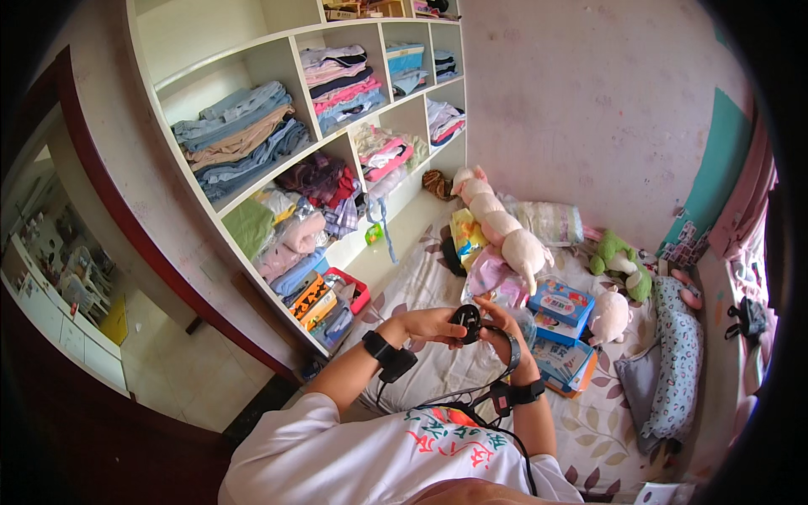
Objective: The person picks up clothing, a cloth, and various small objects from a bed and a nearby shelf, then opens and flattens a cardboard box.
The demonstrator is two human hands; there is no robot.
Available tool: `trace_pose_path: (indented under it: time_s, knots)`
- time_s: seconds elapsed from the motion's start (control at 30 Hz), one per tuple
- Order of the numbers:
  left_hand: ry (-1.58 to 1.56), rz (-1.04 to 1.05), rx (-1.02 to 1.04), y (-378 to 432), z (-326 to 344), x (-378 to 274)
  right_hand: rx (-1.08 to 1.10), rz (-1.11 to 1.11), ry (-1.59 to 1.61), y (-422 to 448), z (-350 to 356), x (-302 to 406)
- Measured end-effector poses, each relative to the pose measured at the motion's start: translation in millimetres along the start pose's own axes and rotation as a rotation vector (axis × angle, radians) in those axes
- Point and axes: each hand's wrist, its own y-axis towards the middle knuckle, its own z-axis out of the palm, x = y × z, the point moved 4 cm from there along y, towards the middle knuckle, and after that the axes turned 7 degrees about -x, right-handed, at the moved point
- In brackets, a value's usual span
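Note:
A small black disc-shaped object [466, 324] with pale marks on its face is held up in front of my chest. My left hand [429, 326] grips it from the left, thumb over its edge. Fingers of my right hand [503, 320] meet its right side. A dark strap with holes [514, 353] curves by my right wrist; whether it joins the disc I cannot tell. Black banded devices sit on my left forearm [390, 356] and right forearm [516, 394], with black cables running between them. Below the hands lies a bed with a leaf-patterned sheet [435, 379].
A white shelf unit [334, 142] full of folded clothes stands to the left. Boxed sets [562, 309] lie stacked right of my hands. Beyond them are a long pink plush pig [505, 227], a green plush toy [622, 265] and a spotted bolster [678, 360]. A doorway opens at far left.

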Motion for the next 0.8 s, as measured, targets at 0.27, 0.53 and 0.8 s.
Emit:
trace_pose_path:
  time_s: [0.27,0.53,0.8]
  knots:
    - [0.392,-0.012,0.355,12,-5,-14,0.184,0.083,0.428,-10,8,-13]
    - [-0.501,0.175,-0.034,20,3,-1,-0.556,-0.334,0.029,5,-24,17]
    - [-0.298,0.29,-0.28,18,10,-9,-0.481,-0.233,-0.007,-1,-7,8]
